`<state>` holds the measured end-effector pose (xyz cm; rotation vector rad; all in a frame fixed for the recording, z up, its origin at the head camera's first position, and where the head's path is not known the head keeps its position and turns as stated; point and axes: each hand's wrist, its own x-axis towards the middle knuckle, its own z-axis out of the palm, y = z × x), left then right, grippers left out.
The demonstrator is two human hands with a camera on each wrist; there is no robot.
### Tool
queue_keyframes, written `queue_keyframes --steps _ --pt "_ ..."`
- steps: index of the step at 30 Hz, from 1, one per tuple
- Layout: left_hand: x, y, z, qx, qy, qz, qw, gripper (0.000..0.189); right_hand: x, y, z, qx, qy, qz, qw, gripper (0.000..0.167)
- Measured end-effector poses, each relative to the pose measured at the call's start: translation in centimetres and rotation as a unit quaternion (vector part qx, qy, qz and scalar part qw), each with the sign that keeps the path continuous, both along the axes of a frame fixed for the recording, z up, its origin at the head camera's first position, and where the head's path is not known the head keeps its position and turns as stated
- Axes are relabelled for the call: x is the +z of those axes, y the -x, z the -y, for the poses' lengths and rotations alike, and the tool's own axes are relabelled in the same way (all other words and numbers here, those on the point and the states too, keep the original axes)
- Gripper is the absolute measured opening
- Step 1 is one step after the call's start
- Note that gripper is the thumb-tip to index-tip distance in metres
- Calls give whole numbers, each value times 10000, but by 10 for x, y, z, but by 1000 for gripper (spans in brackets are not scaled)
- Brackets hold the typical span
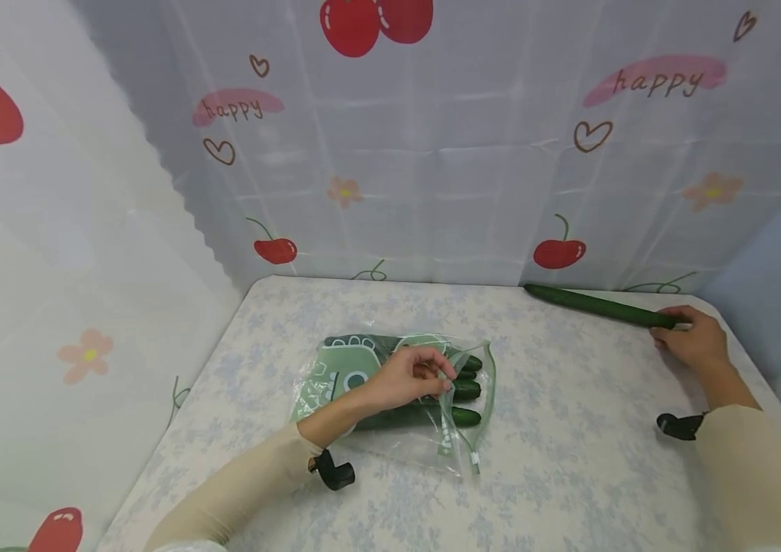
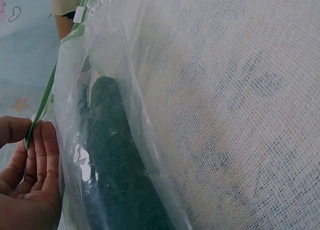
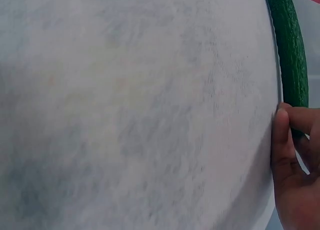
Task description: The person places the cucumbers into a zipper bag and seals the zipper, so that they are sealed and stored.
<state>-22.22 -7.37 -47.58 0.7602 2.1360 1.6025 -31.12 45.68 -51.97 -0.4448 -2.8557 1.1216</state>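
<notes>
At the centre of the frame, the left hand [image 1: 409,379] pinches the green lip of the bag [image 1: 345,368] between thumb and fingers, likely to keep its mouth from closing. The bag lies flat on the worktop [image 1: 569,452], several cucumbers [image 1: 466,417] inside, tips toward the mouth, probably so they sit lengthwise. At the right of the frame, the right hand [image 1: 697,341] grips one end of a loose cucumber [image 1: 597,304], apparently leaving its far end free.
</notes>
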Motion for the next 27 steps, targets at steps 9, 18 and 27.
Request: queue_keyframes --steps 9,18,27 --pt "-1 2 2 58 79 -35 9999 22 3 -22 -11 721 801 139 9941 50" --pt "0 0 3 -37 74 -31 10000 21 2 -53 9 1054 729 -22 9918 61" --pt "-3 1 0 -32 126 -64 9999 20 18 -78 36 947 1243 -133 9876 77"
